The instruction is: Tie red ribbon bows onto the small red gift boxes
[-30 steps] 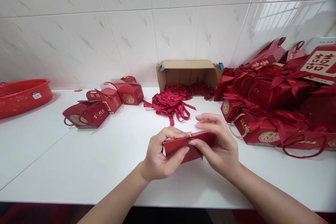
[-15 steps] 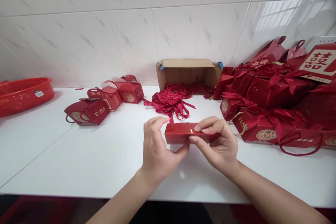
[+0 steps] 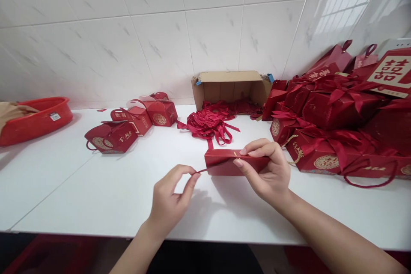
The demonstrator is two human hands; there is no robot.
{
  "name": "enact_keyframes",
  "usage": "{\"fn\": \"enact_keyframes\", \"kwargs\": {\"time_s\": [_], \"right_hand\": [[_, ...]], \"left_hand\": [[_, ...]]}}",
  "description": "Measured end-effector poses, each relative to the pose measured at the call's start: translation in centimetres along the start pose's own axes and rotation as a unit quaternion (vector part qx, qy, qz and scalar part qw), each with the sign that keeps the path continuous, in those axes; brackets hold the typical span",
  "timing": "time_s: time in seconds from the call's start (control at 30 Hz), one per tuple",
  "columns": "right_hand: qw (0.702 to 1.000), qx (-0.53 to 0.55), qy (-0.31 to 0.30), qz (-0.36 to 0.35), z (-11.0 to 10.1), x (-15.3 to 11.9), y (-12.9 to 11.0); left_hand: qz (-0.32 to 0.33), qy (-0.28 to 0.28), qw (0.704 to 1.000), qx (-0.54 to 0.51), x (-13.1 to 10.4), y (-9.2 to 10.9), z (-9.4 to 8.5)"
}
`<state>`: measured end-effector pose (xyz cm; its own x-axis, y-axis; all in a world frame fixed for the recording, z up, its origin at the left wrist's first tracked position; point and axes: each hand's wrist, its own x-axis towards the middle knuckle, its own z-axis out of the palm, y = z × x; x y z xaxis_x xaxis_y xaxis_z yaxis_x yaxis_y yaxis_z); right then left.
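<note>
My right hand grips a small red gift box at its right end, the thumb in front and the fingertips on top by a gold mark. A thin dark red ribbon runs along the box's front and past its left end. My left hand pinches that ribbon between thumb and forefinger, away from the box. Behind the box lies a tangled heap of red ribbons, with one strand reaching down behind the box's left end.
An open cardboard box with red ribbons stands by the tiled wall. Decorated red gift boxes sit at left. Bow-tied gift boxes pile up at right. Something beige, perhaps a sleeve, reaches over a red plastic basin.
My left hand has moved from the box down and left, drawing the ribbon out. My right hand keeps its hold on the box. Something beige has appeared over the basin.
</note>
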<state>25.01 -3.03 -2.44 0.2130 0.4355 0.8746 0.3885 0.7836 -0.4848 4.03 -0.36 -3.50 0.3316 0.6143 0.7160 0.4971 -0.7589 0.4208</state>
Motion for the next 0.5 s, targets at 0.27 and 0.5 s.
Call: {"fn": "enact_keyframes", "kwargs": {"time_s": [0.27, 0.5], "right_hand": [[0.98, -0.034, -0.115, -0.161, 0.1, -0.3, -0.7], [0.976, -0.03, -0.132, -0.17, 0.1, -0.6, -0.6]], "left_hand": [[0.061, 0.172, 0.974, -0.132, 2.5, 3.4, -5.3], [0.048, 0.139, 0.987, -0.058, 4.6, 4.7, -4.6]]}}
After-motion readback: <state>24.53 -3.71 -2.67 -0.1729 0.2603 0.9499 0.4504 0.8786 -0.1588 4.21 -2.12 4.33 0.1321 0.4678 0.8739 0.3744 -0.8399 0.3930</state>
